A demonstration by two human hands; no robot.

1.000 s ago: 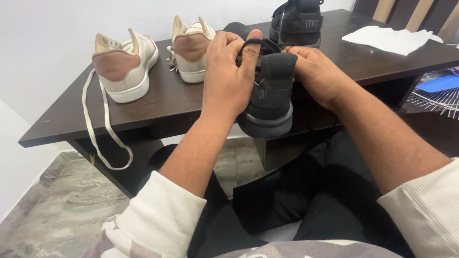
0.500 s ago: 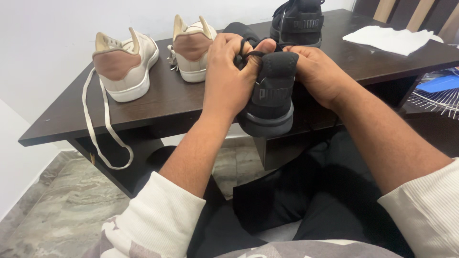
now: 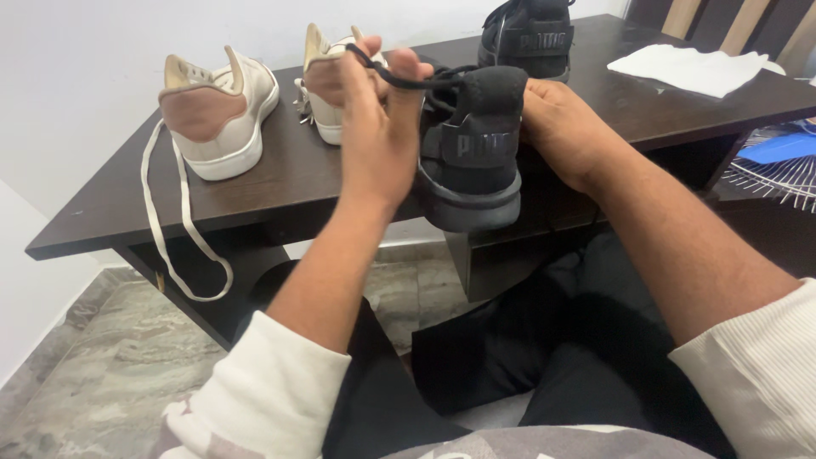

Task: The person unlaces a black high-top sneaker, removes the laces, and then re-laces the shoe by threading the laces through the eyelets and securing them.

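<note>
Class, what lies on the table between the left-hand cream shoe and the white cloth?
In the head view: another cream shoe and a black shoe, between cream shoe and cloth.

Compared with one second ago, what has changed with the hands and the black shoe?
The left hand has lifted, drawing the black lace up and taut over the black shoe. The right hand still steadies the shoe. The two pale shoes and the table stayed put.

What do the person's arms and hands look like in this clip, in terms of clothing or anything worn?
Both hands are bare: no gloves, rings or watch show on the left hand or the right hand. The forearms are uncovered. Each arm wears a cream, ribbed-knit sleeve pushed up toward the elbow, the left sleeve and the right sleeve. No markings show on the sleeves.
</note>
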